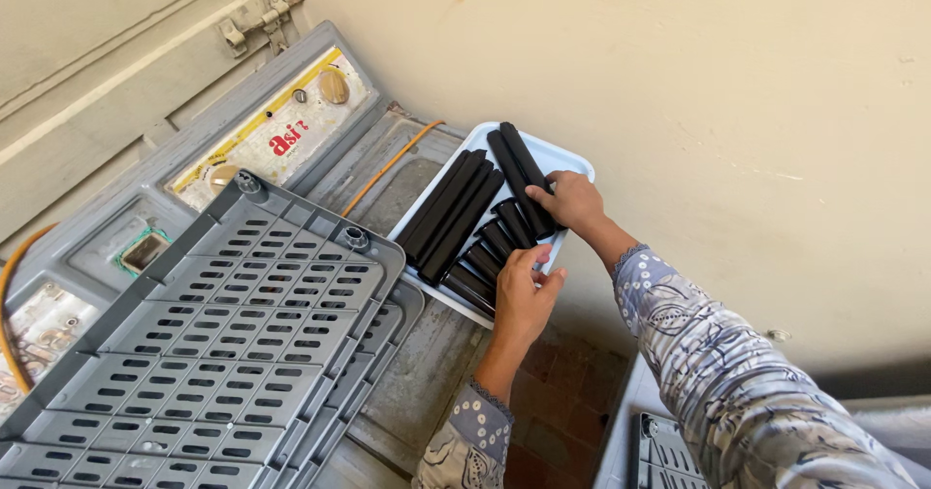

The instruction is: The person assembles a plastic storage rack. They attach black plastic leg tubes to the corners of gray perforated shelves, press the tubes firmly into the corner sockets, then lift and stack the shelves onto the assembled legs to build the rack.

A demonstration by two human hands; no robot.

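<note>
Against a beige wall, I sort black tubes [456, 219] in a tray [572, 164]: my right hand [574, 201] clasps one, my left hand [524, 295] grips another; lifting out likely comes next.

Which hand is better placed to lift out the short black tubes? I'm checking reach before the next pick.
Probably the left hand: its fingers already rest on the short black plastic tubes in the pale blue tray. The right hand grips a long black tube.

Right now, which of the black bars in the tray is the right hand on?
The right hand grips the long black bar at the tray's far right edge.
</note>
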